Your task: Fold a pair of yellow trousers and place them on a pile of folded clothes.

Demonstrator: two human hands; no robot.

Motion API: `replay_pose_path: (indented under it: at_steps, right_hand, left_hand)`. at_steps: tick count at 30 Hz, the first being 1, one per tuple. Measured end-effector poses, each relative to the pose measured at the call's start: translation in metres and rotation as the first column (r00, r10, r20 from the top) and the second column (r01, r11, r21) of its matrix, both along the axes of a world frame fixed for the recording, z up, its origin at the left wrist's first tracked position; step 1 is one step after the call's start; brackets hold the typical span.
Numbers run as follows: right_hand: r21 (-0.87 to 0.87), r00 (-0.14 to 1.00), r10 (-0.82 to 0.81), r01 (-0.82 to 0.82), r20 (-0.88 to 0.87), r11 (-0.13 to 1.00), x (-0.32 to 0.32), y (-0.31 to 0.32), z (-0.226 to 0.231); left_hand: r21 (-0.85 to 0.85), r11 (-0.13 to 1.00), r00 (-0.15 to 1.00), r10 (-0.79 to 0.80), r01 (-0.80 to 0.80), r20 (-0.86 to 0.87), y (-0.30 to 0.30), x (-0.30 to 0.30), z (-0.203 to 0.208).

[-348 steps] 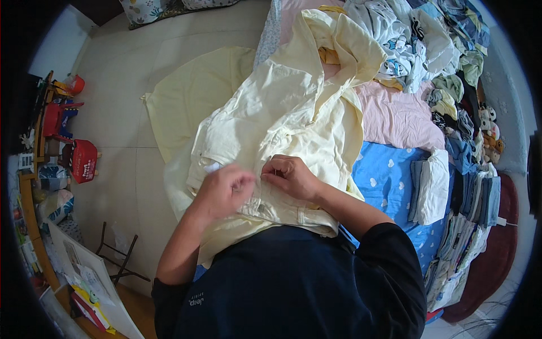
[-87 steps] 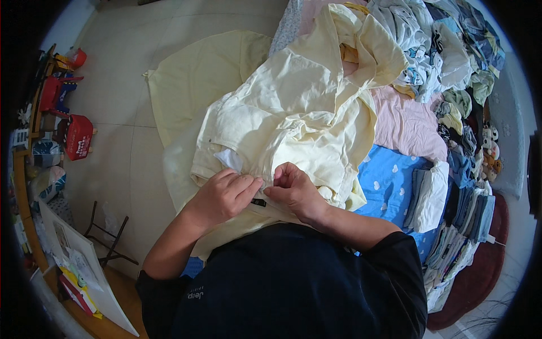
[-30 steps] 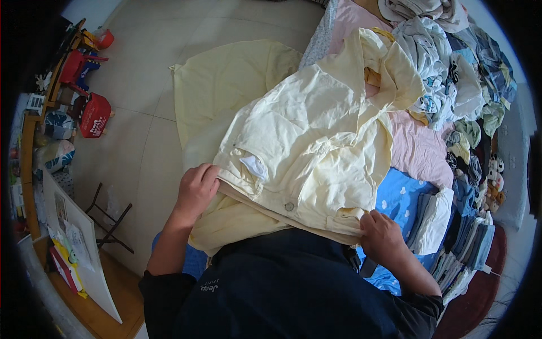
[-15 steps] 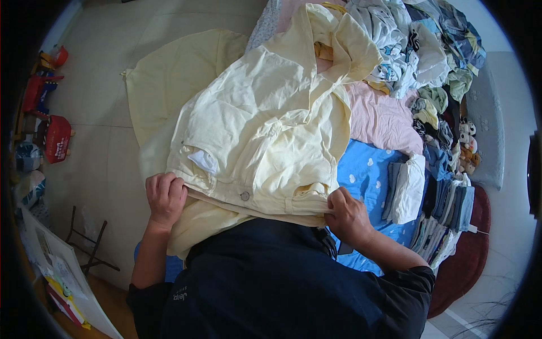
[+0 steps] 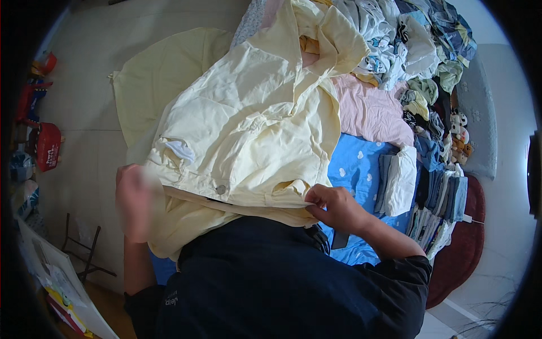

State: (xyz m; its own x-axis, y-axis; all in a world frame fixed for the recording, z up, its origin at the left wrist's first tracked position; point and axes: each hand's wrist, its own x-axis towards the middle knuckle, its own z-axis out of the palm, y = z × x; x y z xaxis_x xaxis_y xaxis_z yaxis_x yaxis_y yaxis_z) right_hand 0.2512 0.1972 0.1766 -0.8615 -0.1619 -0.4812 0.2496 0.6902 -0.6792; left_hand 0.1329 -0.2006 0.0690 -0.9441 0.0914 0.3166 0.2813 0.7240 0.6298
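Note:
Pale yellow trousers [image 5: 243, 118] lie spread in front of me, waistband nearest my body, with a metal button at the waist and a white pocket lining [image 5: 180, 150] poking out on the left. My right hand [image 5: 337, 208] is closed on the right end of the waistband, thumb and fingers pinching the cloth. At the left end, my left hand [image 5: 134, 195] is smeared by motion beside the waistband corner; its fingers cannot be made out. More pale yellow cloth [image 5: 192, 217] hangs below the waistband against my dark shirt.
A blue bed sheet [image 5: 355, 164] with pale hearts lies to the right, with a folded white garment [image 5: 401, 181] and a row of folded clothes [image 5: 432, 226]. Beyond are a pink garment [image 5: 372, 107] and heaped clothes [image 5: 389, 39]. A red child's chair [image 5: 48, 147] stands far left.
My left hand has shifted left, from gripping the waistband's left end to a blur beside it. The right hand keeps its pinch. The whole view has slid slightly left.

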Motion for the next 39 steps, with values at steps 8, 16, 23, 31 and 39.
replay_pose_path:
  at_steps: [8, 16, 23, 31, 39]
  right_hand:
    - [-0.020, 0.936, 0.189, -0.192, 0.297, 0.981, -0.014, 0.014, -0.006]
    - [0.473, 0.794, 0.499, -0.312, -0.347, 0.824, -0.013, -0.030, -0.012]
    - [0.519, 0.729, 0.596, -0.384, -0.337, 0.763, -0.018, -0.049, -0.028]
    - [0.446, 0.976, 0.216, -0.211, 0.039, 0.870, -0.029, 0.001, 0.003]
    - [0.231, 0.997, 0.074, -0.075, 0.012, 0.970, -0.025, 0.017, 0.008]
  left_hand:
    - [0.162, 0.973, 0.938, 0.106, -0.167, 0.332, -0.034, -0.001, -0.033]
    - [0.175, 0.970, 0.923, 0.095, -0.171, 0.373, -0.025, -0.006, -0.020]
    - [0.202, 0.970, 0.942, 0.060, -0.133, 0.331, -0.018, -0.011, -0.006]
    - [0.127, 0.987, 0.938, 0.045, -0.094, 0.344, -0.022, -0.015, 0.007]
    - [-0.053, 0.997, 0.888, 0.072, -0.054, 0.454, -0.021, -0.015, 0.023]
